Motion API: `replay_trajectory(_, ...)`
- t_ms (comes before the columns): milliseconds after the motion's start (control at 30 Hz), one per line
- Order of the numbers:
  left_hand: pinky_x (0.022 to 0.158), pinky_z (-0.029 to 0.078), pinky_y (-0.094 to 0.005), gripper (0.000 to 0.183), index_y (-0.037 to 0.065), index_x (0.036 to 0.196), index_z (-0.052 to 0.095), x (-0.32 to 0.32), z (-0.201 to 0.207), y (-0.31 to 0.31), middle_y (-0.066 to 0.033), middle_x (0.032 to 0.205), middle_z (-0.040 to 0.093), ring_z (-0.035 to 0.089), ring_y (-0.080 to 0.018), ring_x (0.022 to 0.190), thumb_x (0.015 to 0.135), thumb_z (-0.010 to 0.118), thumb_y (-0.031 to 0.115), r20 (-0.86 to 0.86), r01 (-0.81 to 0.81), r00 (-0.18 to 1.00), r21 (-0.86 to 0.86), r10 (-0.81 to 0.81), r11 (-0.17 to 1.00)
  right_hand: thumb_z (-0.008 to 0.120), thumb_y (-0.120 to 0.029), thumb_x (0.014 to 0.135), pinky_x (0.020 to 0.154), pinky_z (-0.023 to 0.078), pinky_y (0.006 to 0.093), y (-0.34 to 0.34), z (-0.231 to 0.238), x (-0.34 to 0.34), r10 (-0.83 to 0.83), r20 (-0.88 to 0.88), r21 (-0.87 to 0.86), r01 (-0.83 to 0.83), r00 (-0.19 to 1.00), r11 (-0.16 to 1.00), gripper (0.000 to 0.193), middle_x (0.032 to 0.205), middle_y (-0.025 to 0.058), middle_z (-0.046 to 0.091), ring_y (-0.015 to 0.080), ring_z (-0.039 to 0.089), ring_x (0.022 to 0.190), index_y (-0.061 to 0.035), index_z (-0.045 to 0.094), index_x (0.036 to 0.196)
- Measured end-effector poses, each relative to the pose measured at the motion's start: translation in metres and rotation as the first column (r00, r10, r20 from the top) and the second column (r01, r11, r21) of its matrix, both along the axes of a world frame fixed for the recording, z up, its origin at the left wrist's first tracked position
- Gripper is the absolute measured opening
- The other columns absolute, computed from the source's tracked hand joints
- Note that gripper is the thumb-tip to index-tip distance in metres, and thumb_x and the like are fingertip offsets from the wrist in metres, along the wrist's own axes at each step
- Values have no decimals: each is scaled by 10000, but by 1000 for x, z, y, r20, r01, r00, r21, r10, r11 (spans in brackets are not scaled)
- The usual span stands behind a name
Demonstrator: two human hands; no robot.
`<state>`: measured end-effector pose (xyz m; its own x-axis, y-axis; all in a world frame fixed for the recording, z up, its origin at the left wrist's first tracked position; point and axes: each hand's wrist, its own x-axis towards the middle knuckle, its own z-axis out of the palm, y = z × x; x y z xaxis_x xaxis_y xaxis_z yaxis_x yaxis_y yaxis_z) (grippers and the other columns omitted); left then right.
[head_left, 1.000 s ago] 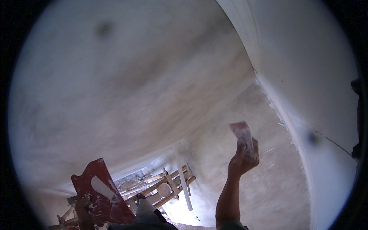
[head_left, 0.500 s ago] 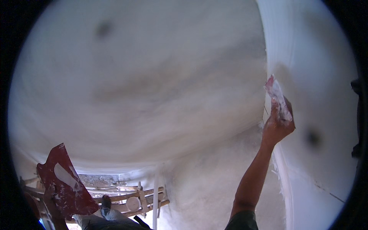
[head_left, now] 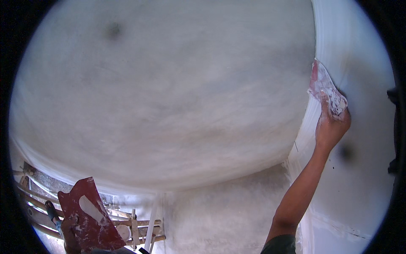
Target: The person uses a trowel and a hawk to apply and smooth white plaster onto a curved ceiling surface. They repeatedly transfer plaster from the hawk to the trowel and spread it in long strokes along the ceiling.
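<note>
My right hand point(head_left: 333, 129) grips a red putty scraper point(head_left: 323, 82) smeared with white paste. The blade lies along the corner where a broad grey plastered surface point(head_left: 190, 93) meets a white-coated wall point(head_left: 359, 139). At the lower left, my left hand point(head_left: 71, 237) is closed on the edge of a flat red plastic sheet point(head_left: 95, 226). A patch of white putty point(head_left: 91, 208) lies on that sheet, with thinner white smears around it.
Below stands wooden pole scaffolding point(head_left: 148, 239) with a round pale container point(head_left: 123, 232). A foot in a sandal point(head_left: 51, 209) rests on the poles at the left. A pale upright pipe point(head_left: 150, 226) runs beside the scaffolding.
My right hand and scraper have moved up and right along the corner, and the blade shows more broadly. The red sheet appears lower and to the right; the whole view has shifted.
</note>
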<state>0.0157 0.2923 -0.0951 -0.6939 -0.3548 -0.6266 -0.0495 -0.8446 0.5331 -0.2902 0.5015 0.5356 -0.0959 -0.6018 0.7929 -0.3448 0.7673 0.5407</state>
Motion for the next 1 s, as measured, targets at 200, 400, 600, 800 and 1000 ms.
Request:
replay_trajectory(200,690,531,-299,417,-31,1276,641,-2,1,10,-95,1011,698,647,-171,830,916,668,178,-8,-57,998,-22,57,998,786,-179,894,834,542,397,0,4,-8,14,-33,42,-13,999,999,235,981,170,766,316,723,848,20,746,1014)
replay_trajectory(400,726,539,-309,443,-36,1293,628,-9,15,10,-103,1044,696,652,-182,873,904,673,172,-19,-87,996,-38,87,995,768,-120,858,848,574,417,8,-8,-28,-75,-408,112,131,910,985,252,1034,164,756,376,731,925,-11,763,1085)
replay_trajectory(600,762,546,-320,471,-41,1309,615,-8,20,7,-110,1077,695,657,-194,917,891,677,166,-23,-104,994,-53,103,993,698,-139,943,720,575,398,28,-43,-56,96,-491,168,-14,866,986,270,985,73,709,267,700,832,-91,760,1202)
replay_trajectory(800,798,554,-330,499,-46,1326,602,-9,19,13,-118,1111,694,662,-205,961,879,681,160,-24,-124,992,-62,122,990,704,-99,933,750,570,395,58,-75,-59,168,-452,155,-108,876,982,291,1039,114,698,301,691,886,-67,753,1218)
replay_trajectory(1000,834,562,-341,528,-51,1342,589,-12,15,15,-126,1144,692,667,-216,1004,866,686,154,-44,-128,991,-53,125,990,666,-84,936,849,540,428,66,-92,-61,121,-386,198,-46,914,979,343,1102,113,672,310,640,964,-111,746,1268)
